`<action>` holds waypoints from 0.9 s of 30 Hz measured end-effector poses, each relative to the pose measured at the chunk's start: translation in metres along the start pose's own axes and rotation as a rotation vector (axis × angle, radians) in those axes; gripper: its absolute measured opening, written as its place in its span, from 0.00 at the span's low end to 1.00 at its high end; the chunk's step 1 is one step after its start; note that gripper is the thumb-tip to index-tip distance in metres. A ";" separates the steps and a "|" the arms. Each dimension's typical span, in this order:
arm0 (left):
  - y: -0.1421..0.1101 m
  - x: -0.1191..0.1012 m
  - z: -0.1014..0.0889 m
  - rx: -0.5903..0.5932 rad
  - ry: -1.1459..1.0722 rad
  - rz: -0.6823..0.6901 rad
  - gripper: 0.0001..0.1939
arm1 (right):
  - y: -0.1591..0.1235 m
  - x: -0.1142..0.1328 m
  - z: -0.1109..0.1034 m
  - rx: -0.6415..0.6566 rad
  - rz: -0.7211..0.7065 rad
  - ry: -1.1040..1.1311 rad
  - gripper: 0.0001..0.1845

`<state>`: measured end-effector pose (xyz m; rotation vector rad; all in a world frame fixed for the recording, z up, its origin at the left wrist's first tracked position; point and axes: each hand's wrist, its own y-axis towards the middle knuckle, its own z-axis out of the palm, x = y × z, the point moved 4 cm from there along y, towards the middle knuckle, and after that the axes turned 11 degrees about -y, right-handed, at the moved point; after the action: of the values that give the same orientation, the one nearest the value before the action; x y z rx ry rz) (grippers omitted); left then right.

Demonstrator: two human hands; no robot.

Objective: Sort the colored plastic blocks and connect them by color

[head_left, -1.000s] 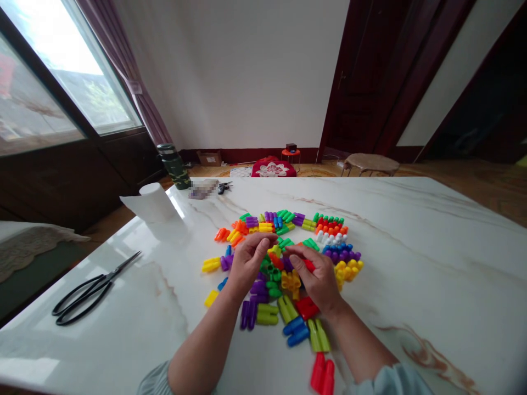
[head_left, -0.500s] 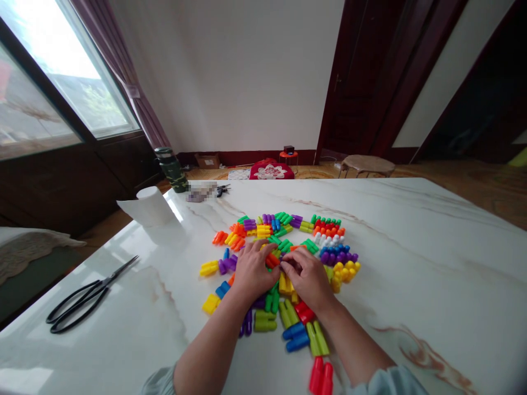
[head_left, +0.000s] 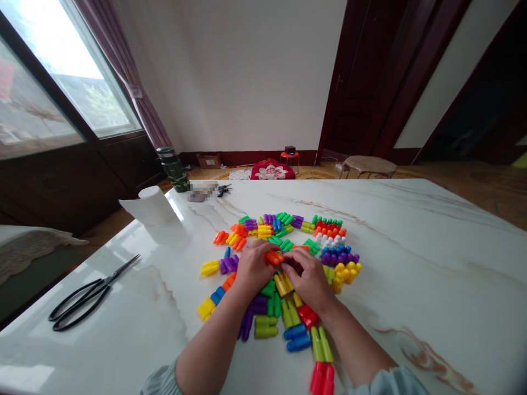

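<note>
My left hand (head_left: pixel 253 267) has its fingers closed around an orange plastic building block (head_left: pixel 273 258) above the middle of the pile. My right hand (head_left: pixel 308 276) meets it from the right, thumb and forefinger pinched at the block's right end. Whatever else the right fingers hold is hidden. Under and around both hands lie two-pronged blocks, among them a yellow block (head_left: pixel 283 284), a green block (head_left: pixel 273 304), a lime block (head_left: pixel 266 327), a blue block (head_left: pixel 298 338) and a red block (head_left: pixel 322 378). Some are partly covered by my hands.
Rows of joined blocks in white (head_left: pixel 330 239) and other colours lie at the right of the pile. On the marble-patterned table (head_left: pixel 411 263) are black scissors (head_left: pixel 94 293), a paper roll (head_left: pixel 154 207), a camouflage flask (head_left: pixel 173 169) and small black pliers (head_left: pixel 224 190).
The orange block has turned and come up a little between my fingers. Both hands remain close together over the pile, with the left fingers more curled.
</note>
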<state>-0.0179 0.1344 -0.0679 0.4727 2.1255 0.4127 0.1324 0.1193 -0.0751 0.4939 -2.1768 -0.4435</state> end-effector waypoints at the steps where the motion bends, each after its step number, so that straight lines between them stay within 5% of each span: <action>1: 0.000 -0.002 0.000 -0.014 -0.055 0.019 0.19 | 0.000 0.001 0.000 -0.003 -0.002 0.021 0.06; 5: 0.001 -0.009 0.000 -0.040 -0.225 0.079 0.18 | 0.001 0.002 -0.001 -0.010 -0.012 0.082 0.08; 14: 0.000 0.004 -0.001 -0.163 -0.511 -0.091 0.14 | 0.000 0.003 -0.004 -0.046 -0.007 0.108 0.13; 20: -0.001 -0.006 0.000 -0.054 -0.550 -0.110 0.13 | 0.000 0.007 -0.006 -0.048 -0.069 0.059 0.07; 27: -0.001 -0.010 -0.005 -0.103 -0.501 -0.127 0.16 | -0.001 0.015 -0.010 -0.067 -0.116 0.077 0.05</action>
<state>-0.0169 0.1286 -0.0585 0.3369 1.6304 0.2923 0.1324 0.1097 -0.0597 0.5927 -2.0594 -0.5495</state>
